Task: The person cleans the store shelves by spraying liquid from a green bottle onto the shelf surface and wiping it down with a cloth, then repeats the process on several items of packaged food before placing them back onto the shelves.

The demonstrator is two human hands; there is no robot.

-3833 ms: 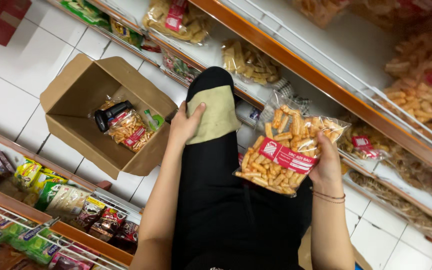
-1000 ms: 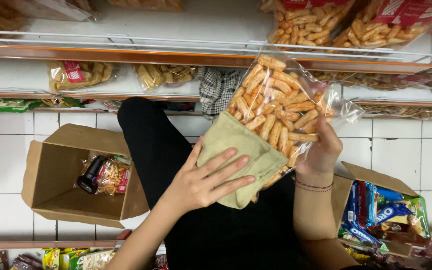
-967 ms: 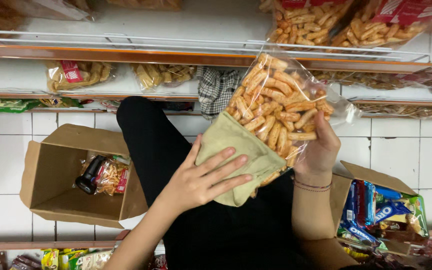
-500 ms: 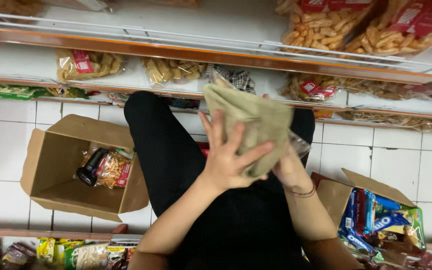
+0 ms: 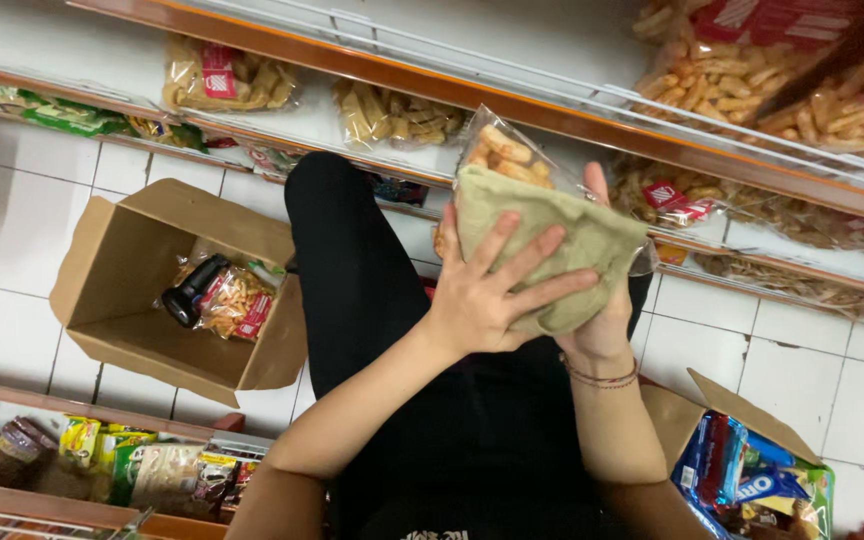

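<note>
My left hand [image 5: 492, 285] presses an olive-green cloth [image 5: 552, 235] flat against a clear bag of orange stick snacks [image 5: 497, 150]. The cloth covers most of the bag; only its top corner shows. My right hand [image 5: 602, 320] holds the bag from behind, with a thin bracelet on the wrist. Both hands are raised in front of the store shelves, above my black-trousered legs.
An open cardboard box [image 5: 132, 340] on the white tiled floor at left holds a snack bag and a black tool. A second box [image 5: 742, 470] with blue biscuit packs sits at lower right. Orange-edged shelves [image 5: 552, 100] carry snack bags; another shelf of packets [image 5: 102, 460] lies at lower left.
The snack bag rose from chest height toward the shelves. The cloth now covers nearly all of it, with my left hand spread over it.
</note>
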